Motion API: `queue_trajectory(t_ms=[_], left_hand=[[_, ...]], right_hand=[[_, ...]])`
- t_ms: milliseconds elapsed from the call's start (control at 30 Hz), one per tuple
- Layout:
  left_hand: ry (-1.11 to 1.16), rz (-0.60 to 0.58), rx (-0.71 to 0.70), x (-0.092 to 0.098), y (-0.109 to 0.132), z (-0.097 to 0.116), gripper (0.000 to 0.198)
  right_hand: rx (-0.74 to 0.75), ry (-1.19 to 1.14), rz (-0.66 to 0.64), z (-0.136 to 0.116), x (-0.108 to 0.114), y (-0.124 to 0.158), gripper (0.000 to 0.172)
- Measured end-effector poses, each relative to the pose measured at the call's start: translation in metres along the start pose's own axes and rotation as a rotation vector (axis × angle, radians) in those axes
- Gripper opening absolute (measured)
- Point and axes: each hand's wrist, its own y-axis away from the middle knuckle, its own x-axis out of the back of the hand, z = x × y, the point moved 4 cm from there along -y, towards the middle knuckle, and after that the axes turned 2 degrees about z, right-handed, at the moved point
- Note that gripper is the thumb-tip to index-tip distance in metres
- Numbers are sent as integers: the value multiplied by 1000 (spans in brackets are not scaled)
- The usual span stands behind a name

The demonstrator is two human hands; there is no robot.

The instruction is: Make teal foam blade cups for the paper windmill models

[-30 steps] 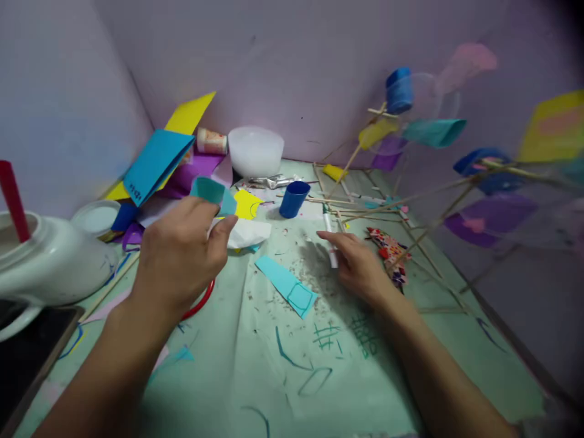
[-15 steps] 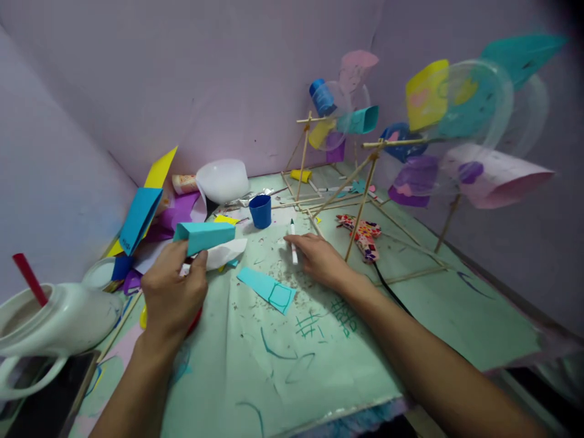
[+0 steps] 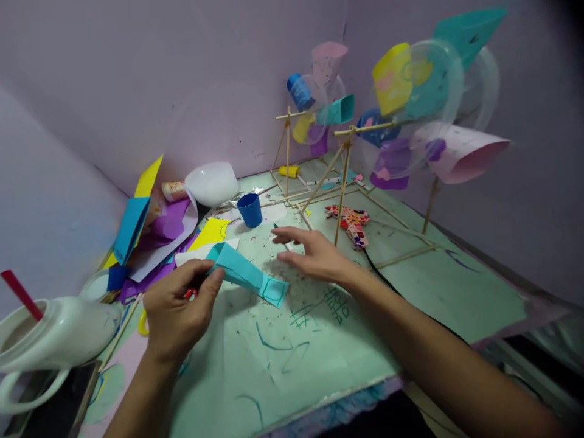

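My left hand (image 3: 182, 304) is closed, thumb and fingers pinching one end of a folded teal paper piece (image 3: 235, 267). That piece slants over a flat teal paper strip (image 3: 276, 292), whose right end shows a green outlined shape. Part of the strip is hidden beneath it. Across from it, my right hand (image 3: 314, 252) is open, thumb and fingers apart. A white marker (image 3: 286, 245) with a dark green tip shows partly behind those fingers. I cannot tell whether they touch it. Something red shows partly behind my left hand.
Two stick-framed wheels with coloured paper cups (image 3: 392, 79) stand at the right and back. A patterned glue gun (image 3: 351, 225) with a black cord lies under the nearer frame. A blue cup (image 3: 250, 210), yellow paper (image 3: 210, 234) and a white mug (image 3: 64, 328) stand around.
My left hand has brought the folded teal piece down and right, over the flat strip. My right hand's fingers have spread beside the marker. The camera view has shifted slightly.
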Motion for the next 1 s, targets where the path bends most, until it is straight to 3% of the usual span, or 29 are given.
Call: queue_trajectory(t_ms=[100,200,300,400,467,600,700,800,1000], left_hand=[[183,23,196,1,2,0,5],[336,-15,321,-4,5,-1,7],[398,-76,350,-13,7,0,6],[525,-22,371,-21,7,2,39],[565,-44,459,-29,10,2,54],[465,-262,631,-46,20,3,31],[551,-218,772,-47,24,-1,33],[753,-164,912,-48,22,-7,41],[793,-175,986,-52,22,-9,45]], right_hand=[[-17,-496,-241,-13,-13,9,75],[4,-589,-336,-22,-24,14,74],[38,-502,-320,-24,-29,14,41],[-55,-548,-253,-18,-33,12,21],[-148,-716,-224,-14,-38,11,25],[-214,-912,-276,-14,-50,13,36],[-239,-907,-353,-16,-50,14,44],[-341,-979,-279,-13,-41,12,50],[-402,-921,-214,-6,-40,10,41]])
